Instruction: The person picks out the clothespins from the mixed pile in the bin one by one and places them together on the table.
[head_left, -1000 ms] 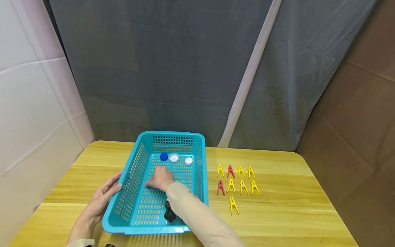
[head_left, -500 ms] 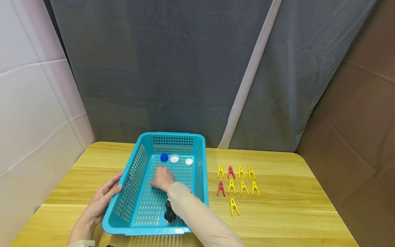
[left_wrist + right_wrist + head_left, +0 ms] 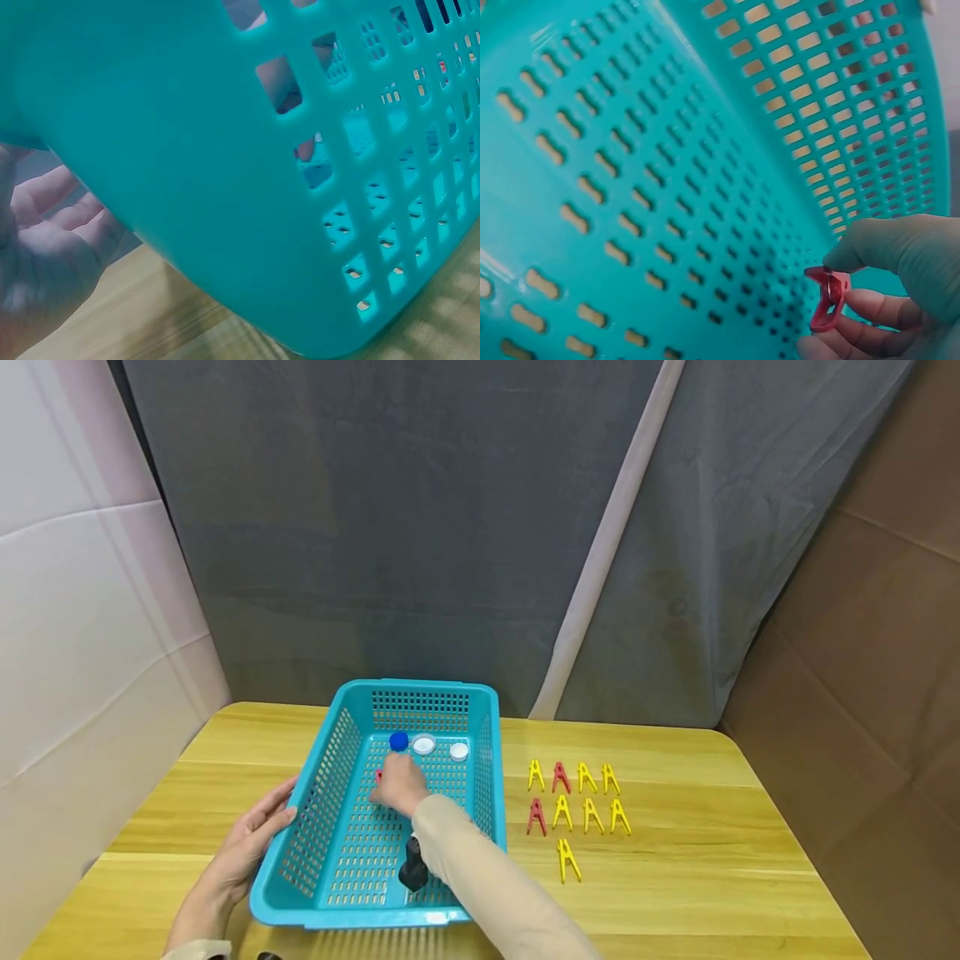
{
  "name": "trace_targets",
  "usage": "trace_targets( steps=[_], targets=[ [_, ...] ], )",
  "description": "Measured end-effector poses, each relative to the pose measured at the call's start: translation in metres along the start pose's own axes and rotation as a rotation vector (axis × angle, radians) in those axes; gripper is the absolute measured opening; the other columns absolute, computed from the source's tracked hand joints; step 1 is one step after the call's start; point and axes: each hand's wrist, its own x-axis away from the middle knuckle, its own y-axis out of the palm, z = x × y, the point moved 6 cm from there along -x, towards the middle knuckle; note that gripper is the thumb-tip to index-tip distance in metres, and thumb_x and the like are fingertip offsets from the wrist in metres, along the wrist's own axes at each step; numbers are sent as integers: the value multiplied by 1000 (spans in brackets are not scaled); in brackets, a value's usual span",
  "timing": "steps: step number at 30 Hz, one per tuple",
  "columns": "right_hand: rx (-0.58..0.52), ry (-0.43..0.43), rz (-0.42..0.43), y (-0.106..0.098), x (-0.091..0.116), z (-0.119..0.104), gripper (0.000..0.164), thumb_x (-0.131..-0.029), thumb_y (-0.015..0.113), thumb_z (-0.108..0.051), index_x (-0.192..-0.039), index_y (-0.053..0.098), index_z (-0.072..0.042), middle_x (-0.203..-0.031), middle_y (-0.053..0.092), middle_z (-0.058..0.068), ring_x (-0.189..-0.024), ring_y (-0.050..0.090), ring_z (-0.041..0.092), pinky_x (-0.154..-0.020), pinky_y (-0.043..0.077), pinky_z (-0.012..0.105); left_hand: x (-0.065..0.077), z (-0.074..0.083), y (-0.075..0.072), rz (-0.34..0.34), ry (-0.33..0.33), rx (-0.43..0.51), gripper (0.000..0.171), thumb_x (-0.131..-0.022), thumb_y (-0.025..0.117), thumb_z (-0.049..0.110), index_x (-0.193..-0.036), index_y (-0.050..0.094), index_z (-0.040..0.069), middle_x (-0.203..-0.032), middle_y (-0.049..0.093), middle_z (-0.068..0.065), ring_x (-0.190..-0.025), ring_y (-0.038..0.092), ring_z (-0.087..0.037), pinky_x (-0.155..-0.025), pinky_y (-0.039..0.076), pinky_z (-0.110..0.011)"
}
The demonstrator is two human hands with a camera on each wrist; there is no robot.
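A turquoise plastic basket with slotted walls stands on the table. My left hand grips its left side, the thumb over the rim and the other fingers along the outside. Inside the basket, my right hand pinches a red clothespin between thumb and fingers, just above the slotted floor. Only a small bit of the clothespin shows in the head view. Behind that hand, a blue bottle cap, a white cap and a second white cap lie on the basket floor.
To the basket's right, several yellow clothespins and two red clothespins lie in rows on the wooden table. A grey cloth hangs behind the table. The basket's high walls surround my right hand.
My right hand has shifted slightly away from me and to the right inside the basket, with the red clothespin in its fingers. My left hand has stayed on the rim.
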Motion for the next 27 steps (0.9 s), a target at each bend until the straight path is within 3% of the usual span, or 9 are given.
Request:
trace_targets(
  steps=[8, 16, 27],
  targets=[
    [-61, -42, 31, -17, 0, -7, 39, -68, 82, -18, -64, 44, -14, -59, 41, -5, -50, 41, 8, -42, 36, 20, 0, 1, 1, -23, 21, 18, 37, -99, 44, 7, -125, 48, 33, -115, 57, 20, -101, 58, -2, -79, 53, -25],
    [-228, -112, 57, -34, 6, -7, 40, -70, 76, -7, -57, 39, -12, -53, 32, -5, -48, 27, 7, -41, 23, 19, 1, 1, 2, -42, 32, 50, 37, -99, 43, 6, -122, 50, 35, -115, 58, 18, -101, 58, -3, -79, 53, -26],
    [-317, -144, 113, -55, 15, 3, 21, -71, 77, -8, -75, 57, -5, -69, 48, -4, -63, 40, 8, -49, 34, 17, 2, 0, 2, -38, 38, 62, 38, -99, 44, 6, -122, 51, 35, -115, 58, 18, -101, 58, -3, -79, 53, -25]
  ],
)
